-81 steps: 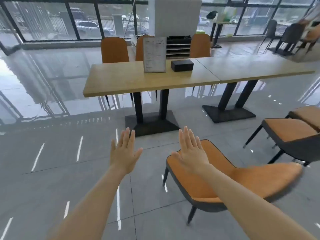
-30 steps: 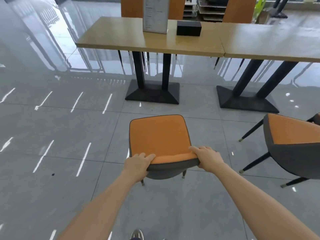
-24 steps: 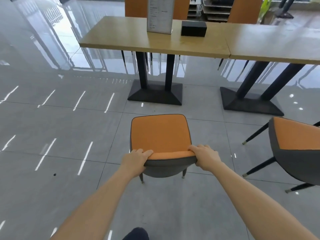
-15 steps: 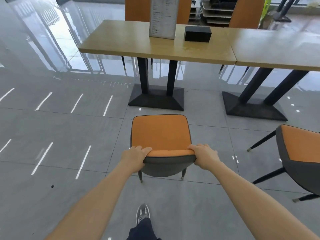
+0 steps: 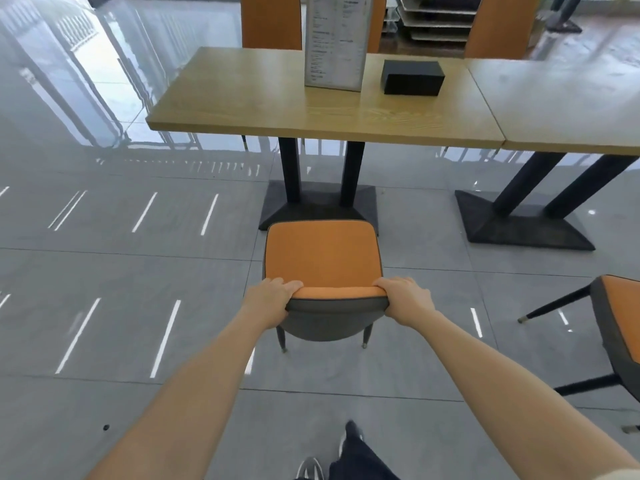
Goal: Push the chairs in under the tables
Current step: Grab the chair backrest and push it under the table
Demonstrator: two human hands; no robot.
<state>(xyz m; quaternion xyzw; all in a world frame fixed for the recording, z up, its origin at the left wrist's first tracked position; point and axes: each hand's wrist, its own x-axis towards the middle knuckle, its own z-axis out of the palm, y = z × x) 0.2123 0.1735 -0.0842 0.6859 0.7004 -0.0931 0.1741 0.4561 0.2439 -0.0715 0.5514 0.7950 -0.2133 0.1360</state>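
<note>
An orange chair [image 5: 322, 256] with a grey back shell stands on the tiled floor, its seat facing the wooden table [image 5: 242, 98]. My left hand [image 5: 272, 301] grips the left corner of the backrest top and my right hand [image 5: 403, 299] grips the right corner. The seat's front edge is near the table's black pedestal base [image 5: 318, 206], short of the tabletop's near edge.
A menu stand [image 5: 334, 39] and a black box [image 5: 412, 77] sit on the table. A second table [image 5: 571, 105] joins it on the right. Another orange chair [image 5: 620, 330] stands at the right edge. Orange chairs [image 5: 270, 20] line the far side.
My hands went from open above the floor to gripping the chair's backrest. Over the last second the chair and I have moved forward toward the table.
</note>
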